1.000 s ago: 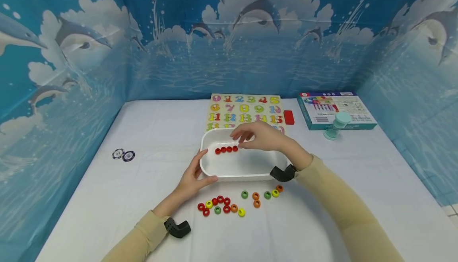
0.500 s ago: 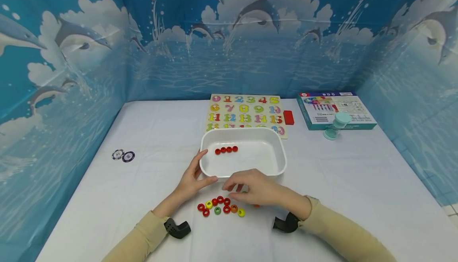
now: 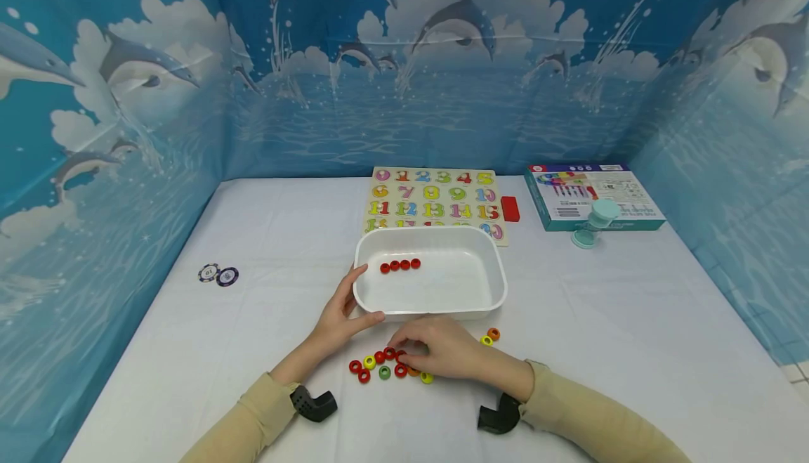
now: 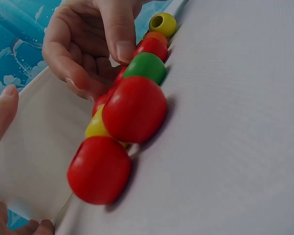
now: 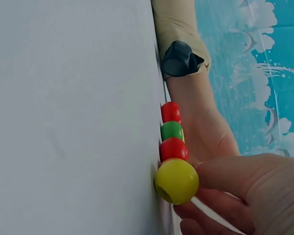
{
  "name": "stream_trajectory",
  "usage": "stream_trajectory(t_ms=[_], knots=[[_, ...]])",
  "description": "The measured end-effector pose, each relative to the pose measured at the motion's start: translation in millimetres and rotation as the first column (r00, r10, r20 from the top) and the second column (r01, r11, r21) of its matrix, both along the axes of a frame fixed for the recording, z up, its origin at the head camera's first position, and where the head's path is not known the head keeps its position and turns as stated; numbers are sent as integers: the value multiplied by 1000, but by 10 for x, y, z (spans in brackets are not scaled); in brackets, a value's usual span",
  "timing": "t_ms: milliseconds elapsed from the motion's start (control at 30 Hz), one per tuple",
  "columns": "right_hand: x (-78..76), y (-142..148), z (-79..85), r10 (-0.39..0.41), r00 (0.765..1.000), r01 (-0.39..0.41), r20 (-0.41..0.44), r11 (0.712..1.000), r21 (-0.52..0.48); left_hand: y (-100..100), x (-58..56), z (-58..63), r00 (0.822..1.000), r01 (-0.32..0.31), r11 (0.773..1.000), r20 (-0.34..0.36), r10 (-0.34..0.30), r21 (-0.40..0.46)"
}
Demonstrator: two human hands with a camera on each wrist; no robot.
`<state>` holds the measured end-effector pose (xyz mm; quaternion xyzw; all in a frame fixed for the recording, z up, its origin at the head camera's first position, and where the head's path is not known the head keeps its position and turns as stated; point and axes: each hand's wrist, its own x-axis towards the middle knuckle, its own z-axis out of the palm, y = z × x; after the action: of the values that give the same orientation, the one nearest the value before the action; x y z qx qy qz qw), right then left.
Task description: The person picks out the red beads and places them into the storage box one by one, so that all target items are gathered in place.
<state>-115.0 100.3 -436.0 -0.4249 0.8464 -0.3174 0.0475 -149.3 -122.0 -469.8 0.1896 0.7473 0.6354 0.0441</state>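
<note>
In the head view, a white tray point(image 3: 464, 266) holds a short row of red beads point(image 3: 405, 265) near its left end. My left hand point(image 3: 336, 319) grips the tray's left end, thumb on the front rim, fingers along the side. In front of the tray, my right hand point(image 3: 445, 347) is down over loose red, yellow, green and orange beads. Its thumb and forefinger are spread either side of a red bead point(image 3: 401, 356), a gap between them in the left wrist view. The hand hides some beads. A yellow bead point(image 5: 176, 181) lies by the right hand in the right wrist view.
Behind the tray lies a number puzzle board point(image 3: 436, 192) with a red block point(image 3: 510, 209) beside it. A flat box point(image 3: 594, 196) is at the back right, a mint-green-capped item point(image 3: 595, 223) before it. Two poker chips point(image 3: 218, 275) lie at left.
My right hand has left the tray, come toward me and moved left to the loose beads. The left hand and the red row have stayed put.
</note>
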Motion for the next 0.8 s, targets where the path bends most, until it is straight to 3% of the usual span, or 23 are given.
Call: stream_trajectory(t_ms=[300,467,600,800], knots=[[-16,-19,-45,-35,998,32,54,998,50,20,93,219,1000,18,999,1,-18,29],[0,4,46,-21,999,19,40,998,59,11,49,119,1000,15,1000,0,-15,20],[1,76,276,38,994,-42,106,999,30,2,-2,-13,999,14,1000,-32,-14,4],[-195,244,751,96,987,-92,131,995,-35,-1,-10,-34,999,6,1000,-51,-6,8]])
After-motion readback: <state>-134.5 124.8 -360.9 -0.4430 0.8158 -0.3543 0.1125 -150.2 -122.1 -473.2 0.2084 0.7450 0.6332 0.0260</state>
